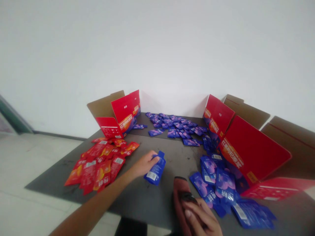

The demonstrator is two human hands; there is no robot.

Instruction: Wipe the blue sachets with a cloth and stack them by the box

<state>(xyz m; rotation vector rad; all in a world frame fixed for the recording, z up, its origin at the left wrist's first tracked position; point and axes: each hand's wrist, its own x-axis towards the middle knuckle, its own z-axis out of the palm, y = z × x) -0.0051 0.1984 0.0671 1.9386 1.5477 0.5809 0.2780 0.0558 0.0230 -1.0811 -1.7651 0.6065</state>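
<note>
We've one blue pouch point(156, 171) pinched in our L hand point(144, 164) & a red-brown handheld device point(180, 191) gripped in our R hand point(203, 218), w/ loose blue pouches point(225, 183) right of & beyond that pinch, red pouches point(104, 164) to its left, so lots looks undone, tho we can't tell what's finished.

The person's left forearm point(98, 205), bare, slants in from the lower left edge, reaching forward and to the right. The left wrist point(134, 171) runs nearly in line with it. The left hand point(146, 163) is closed in a grip, its thumb point(155, 160) pointing right, just below the curled fingers. The right hand point(204, 218) sits lower, near the bottom edge, its fingers bent and their tips turned leftward in a grasp. The right forearm lies out of view.
</note>
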